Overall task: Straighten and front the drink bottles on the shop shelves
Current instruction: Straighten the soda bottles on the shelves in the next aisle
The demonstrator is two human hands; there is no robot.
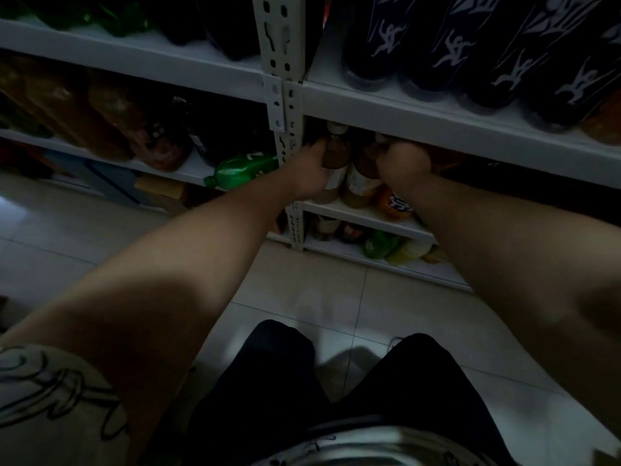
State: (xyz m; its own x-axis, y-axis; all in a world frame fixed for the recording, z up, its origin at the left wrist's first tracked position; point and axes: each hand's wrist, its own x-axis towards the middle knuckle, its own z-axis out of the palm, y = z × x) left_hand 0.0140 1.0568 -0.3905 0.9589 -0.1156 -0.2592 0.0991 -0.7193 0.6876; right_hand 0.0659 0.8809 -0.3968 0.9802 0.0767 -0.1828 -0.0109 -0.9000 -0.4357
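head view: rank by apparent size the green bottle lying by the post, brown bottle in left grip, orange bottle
1-2. Green bottle and brown bottle in the left grip: look alike, one lying, one upright and partly covered; not ranked.
3. Orange bottle: smallest, only part shows.

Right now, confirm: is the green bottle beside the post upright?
No, the green bottle lies on its side on the shelf.
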